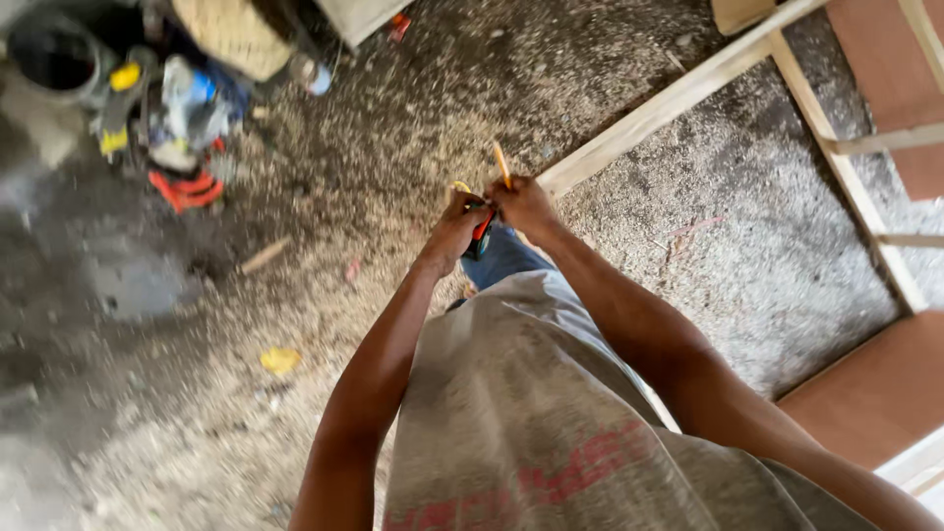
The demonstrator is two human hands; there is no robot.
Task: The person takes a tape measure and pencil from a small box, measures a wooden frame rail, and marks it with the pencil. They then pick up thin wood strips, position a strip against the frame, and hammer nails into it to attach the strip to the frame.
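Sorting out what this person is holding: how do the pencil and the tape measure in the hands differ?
The pencil is thin, orange-yellow and sticks up above the right hand; the tape measure is chunky, red and black, and sits low between both hands. The left hand touches only the tape measure. Both are held over the sawdust-covered floor.

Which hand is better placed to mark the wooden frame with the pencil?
Right, probably. The right hand holds the pencil and is nearer the wooden frame; the left hand grips the tape measure.
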